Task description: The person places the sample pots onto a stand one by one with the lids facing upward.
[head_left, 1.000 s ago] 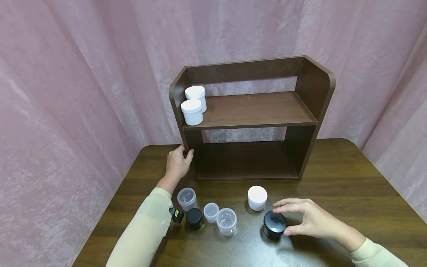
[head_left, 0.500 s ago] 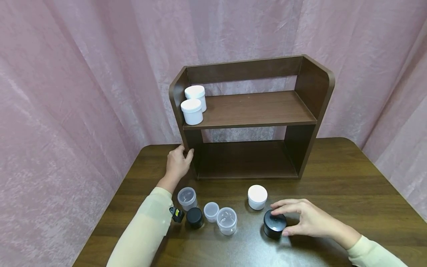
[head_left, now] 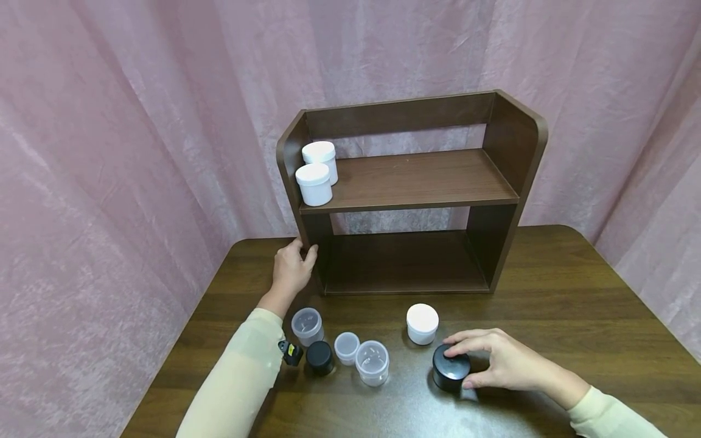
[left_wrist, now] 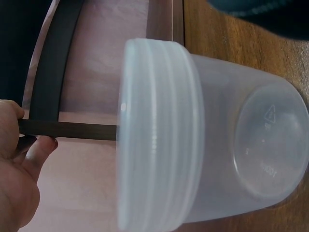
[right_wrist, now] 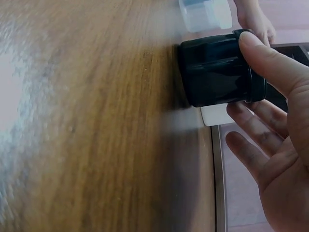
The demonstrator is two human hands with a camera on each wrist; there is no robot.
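My left hand [head_left: 292, 267] grips the front edge of the left side panel of a brown two-tier shelf [head_left: 416, 179], thumb on the inner side. In the left wrist view, thumb and fingers [left_wrist: 41, 152] lie either side of that panel. My right hand [head_left: 509, 362] pinches the lid of a larger black jar [head_left: 451, 368], which stands upright on the table. The right wrist view shows my thumb on one side of the black lid and fingertips at the other. A white lidded jar [head_left: 422, 324] stands just behind the black one.
Two white jars [head_left: 316, 185] stand at the left of the upper shelf. Near my left forearm are a small black-lidded jar [head_left: 319, 358] and clear jars, among them a large one [head_left: 372, 364], a small one [head_left: 347, 348] and another [head_left: 307, 326]. A pink curtain [head_left: 164, 121] hangs behind.
My right hand has shifted slightly left, its fingers and thumb closer in on the black jar. The left hand stays at the shelf panel, and the jars have not moved.
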